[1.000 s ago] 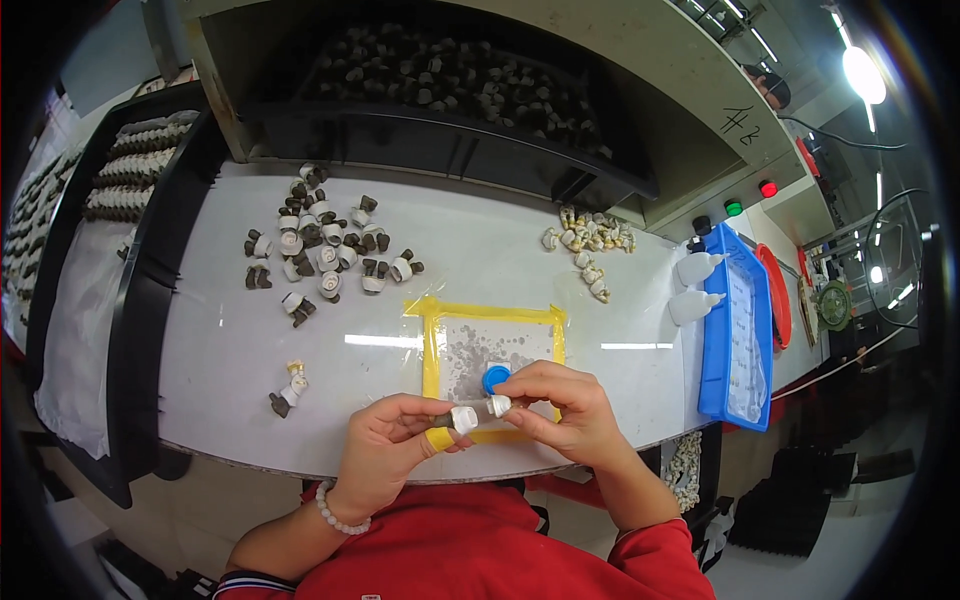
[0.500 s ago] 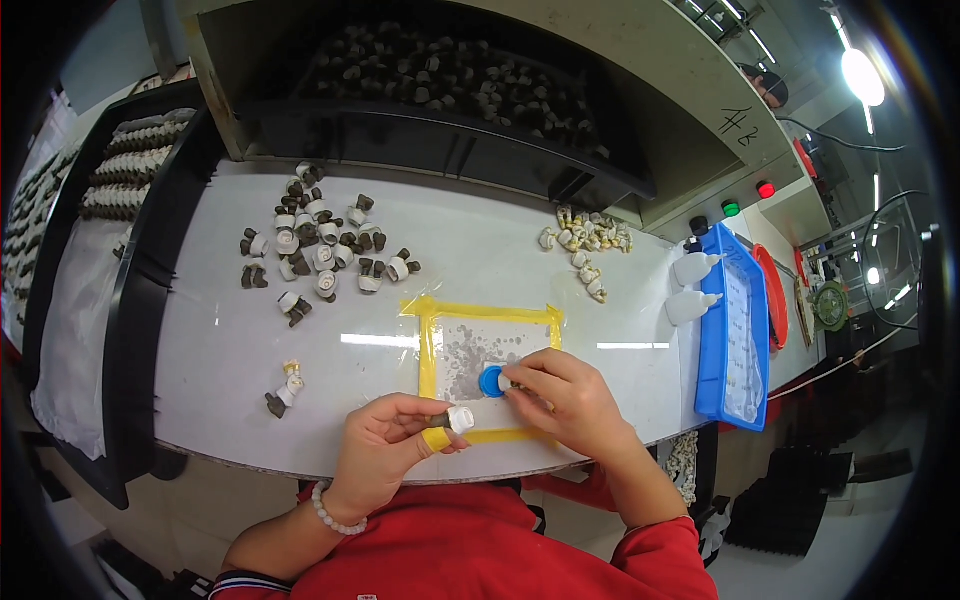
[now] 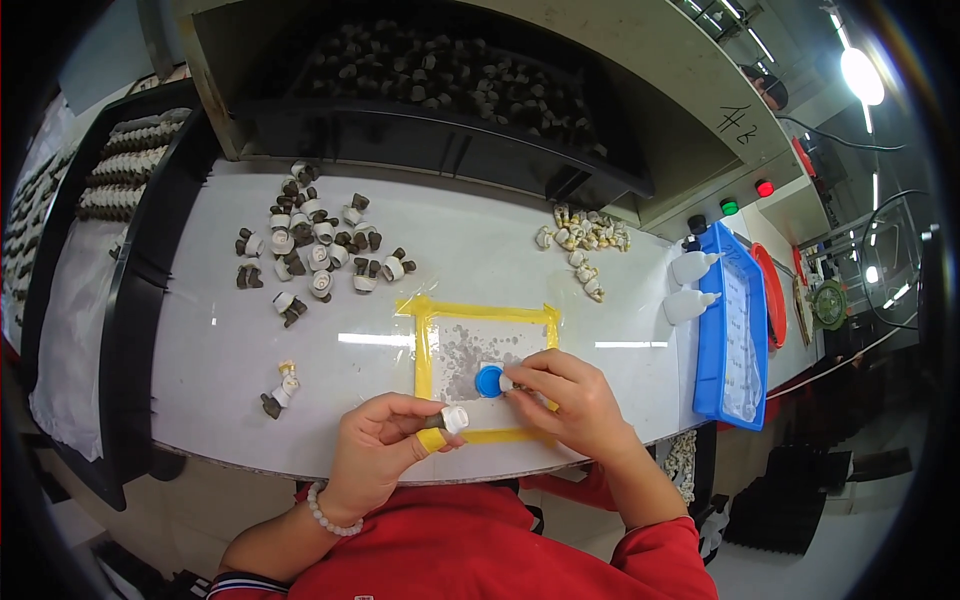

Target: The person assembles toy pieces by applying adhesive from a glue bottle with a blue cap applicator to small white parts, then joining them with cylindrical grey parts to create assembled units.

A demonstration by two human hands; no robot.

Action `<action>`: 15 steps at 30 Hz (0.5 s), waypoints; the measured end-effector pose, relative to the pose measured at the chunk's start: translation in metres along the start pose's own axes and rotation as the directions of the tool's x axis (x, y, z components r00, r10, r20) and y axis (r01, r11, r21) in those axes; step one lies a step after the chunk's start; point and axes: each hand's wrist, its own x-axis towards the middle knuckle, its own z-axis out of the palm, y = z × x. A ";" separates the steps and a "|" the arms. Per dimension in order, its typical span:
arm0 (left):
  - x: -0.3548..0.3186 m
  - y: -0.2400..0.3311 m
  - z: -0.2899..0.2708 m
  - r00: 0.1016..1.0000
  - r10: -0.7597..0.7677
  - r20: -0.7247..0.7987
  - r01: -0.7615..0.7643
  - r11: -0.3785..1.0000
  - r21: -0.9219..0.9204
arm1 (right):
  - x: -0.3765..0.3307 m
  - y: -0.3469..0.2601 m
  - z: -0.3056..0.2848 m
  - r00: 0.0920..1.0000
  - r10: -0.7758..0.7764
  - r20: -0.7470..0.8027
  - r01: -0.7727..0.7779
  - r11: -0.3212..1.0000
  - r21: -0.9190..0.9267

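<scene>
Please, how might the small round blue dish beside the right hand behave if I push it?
The blue dish would probably slide rather than tip, since it looks shallow and wide. It is likely light, being small and plastic-looking.

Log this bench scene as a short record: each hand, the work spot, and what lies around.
Left hand: holds a white-and-dark piece
Right hand: pinches a small pale piece, partly hidden, by the blue cup; contact unclear
Work spot: spotted sheet edged with yellow tape
Table, left: loose white-and-dark pieces; one figure lying apart
Table, right: white-and-yellow pieces; two white bottles; blue bin
</scene>
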 end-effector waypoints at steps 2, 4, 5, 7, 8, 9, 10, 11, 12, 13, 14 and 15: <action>-0.001 -0.001 -0.001 1.000 -0.004 0.001 0.004 1.000 0.001 | 0.000 -0.001 0.000 1.000 0.011 0.015 -0.011 1.000 0.001; -0.001 -0.002 -0.001 1.000 -0.004 -0.001 0.004 1.000 0.001 | 0.001 -0.006 -0.003 0.998 0.068 -0.008 -0.067 0.993 0.097; 0.000 -0.002 -0.002 1.000 0.000 0.004 0.000 1.000 0.005 | 0.001 -0.009 -0.004 0.998 0.066 -0.006 -0.065 0.993 0.097; -0.001 -0.002 -0.002 1.000 0.006 0.006 -0.006 1.000 0.011 | 0.002 -0.013 -0.004 0.990 0.139 -0.013 -0.125 0.920 0.372; -0.001 -0.002 -0.002 1.000 0.003 0.008 -0.003 1.000 0.014 | 0.002 -0.014 -0.005 0.990 0.137 -0.012 -0.123 0.920 0.373; -0.001 -0.002 -0.002 1.000 -0.001 0.009 0.000 1.000 0.016 | 0.002 -0.014 -0.005 0.986 0.161 0.032 -0.158 0.883 0.442; 0.000 -0.002 -0.002 1.000 0.001 0.007 -0.001 1.000 0.016 | 0.001 -0.014 -0.005 0.981 0.180 0.077 -0.194 0.840 0.506; 0.000 -0.002 -0.002 1.000 0.000 0.006 -0.001 1.000 0.017 | 0.001 -0.015 -0.003 0.981 0.178 0.079 -0.193 0.840 0.508; 0.000 -0.002 -0.001 1.000 -0.002 0.006 0.001 1.000 0.020 | 0.000 -0.016 -0.001 0.978 0.187 0.089 -0.205 0.816 0.540; 0.000 -0.002 -0.001 1.000 -0.001 0.004 0.001 1.000 0.020 | 0.000 -0.016 0.001 0.976 0.196 0.099 -0.217 0.791 0.571; 0.000 -0.002 0.000 1.000 -0.001 0.005 0.001 1.000 0.022 | 0.001 -0.018 0.001 0.976 0.195 0.100 -0.216 0.791 0.572; 0.000 -0.002 0.000 1.000 0.000 0.005 0.000 1.000 0.025 | 0.002 -0.021 0.001 0.975 0.189 0.116 -0.221 0.786 0.577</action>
